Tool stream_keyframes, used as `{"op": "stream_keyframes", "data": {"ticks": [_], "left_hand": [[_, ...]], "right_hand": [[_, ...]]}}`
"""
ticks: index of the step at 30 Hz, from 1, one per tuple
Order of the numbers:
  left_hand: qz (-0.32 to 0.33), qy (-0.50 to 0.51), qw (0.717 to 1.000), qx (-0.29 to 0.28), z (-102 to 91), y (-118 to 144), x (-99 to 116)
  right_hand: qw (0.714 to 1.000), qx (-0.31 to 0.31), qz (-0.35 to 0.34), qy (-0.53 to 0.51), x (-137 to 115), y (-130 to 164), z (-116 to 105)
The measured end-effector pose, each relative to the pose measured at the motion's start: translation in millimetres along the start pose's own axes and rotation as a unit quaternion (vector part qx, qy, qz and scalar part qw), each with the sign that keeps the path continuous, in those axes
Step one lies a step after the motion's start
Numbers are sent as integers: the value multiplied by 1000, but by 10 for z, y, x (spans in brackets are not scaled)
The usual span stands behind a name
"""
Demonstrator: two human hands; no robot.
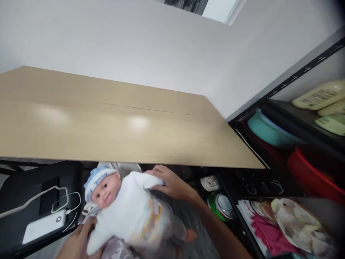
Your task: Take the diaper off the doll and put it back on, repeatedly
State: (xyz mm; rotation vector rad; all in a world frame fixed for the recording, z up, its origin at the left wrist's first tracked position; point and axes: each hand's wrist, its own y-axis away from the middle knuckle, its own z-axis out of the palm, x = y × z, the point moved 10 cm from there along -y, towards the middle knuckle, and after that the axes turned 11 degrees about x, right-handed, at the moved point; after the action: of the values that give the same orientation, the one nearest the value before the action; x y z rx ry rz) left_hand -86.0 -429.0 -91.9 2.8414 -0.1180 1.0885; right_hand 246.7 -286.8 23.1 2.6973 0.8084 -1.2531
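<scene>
A baby doll (pixel 126 208) in white clothes, a diaper and a blue-and-white cap lies tilted below the front edge of a light wooden table (pixel 115 122). My right hand (pixel 169 183) grips the doll's upper arm and shoulder. My left hand (pixel 78 242) holds the doll's other arm from below at the bottom of the view. Motion blur smears the doll's lower body and its bare foot (pixel 191 235).
A black chair seat (pixel 16 205) at the left carries a white power bank (pixel 44 226) with a white cable. A black metal shelf (pixel 293 75) at the right holds teal and red basins, pale trays and folded cloths. Small round containers (pixel 222 205) sit under the table.
</scene>
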Motion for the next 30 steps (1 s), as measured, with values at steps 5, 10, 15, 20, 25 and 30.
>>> {"op": "stream_keyframes", "data": {"ticks": [5,10,15,20,25,30], "left_hand": [[-66,-25,996,-59,29,-36,-48],[-6,-151,988,-18,-191,-62,70],[184,-111,976,25,-282,-298,927],[344,0,936,-73,51,-596,1709],[349,0,930,-117,206,-685,1718],[323,35,939,-112,207,-756,1722]], "right_hand": [[997,34,68,15,604,-132,687],[990,102,93,-16,690,125,588],[987,101,105,-72,351,385,516],[981,140,127,-48,355,373,541],[972,184,145,-15,683,378,501],[959,217,181,-1,768,444,315]]}}
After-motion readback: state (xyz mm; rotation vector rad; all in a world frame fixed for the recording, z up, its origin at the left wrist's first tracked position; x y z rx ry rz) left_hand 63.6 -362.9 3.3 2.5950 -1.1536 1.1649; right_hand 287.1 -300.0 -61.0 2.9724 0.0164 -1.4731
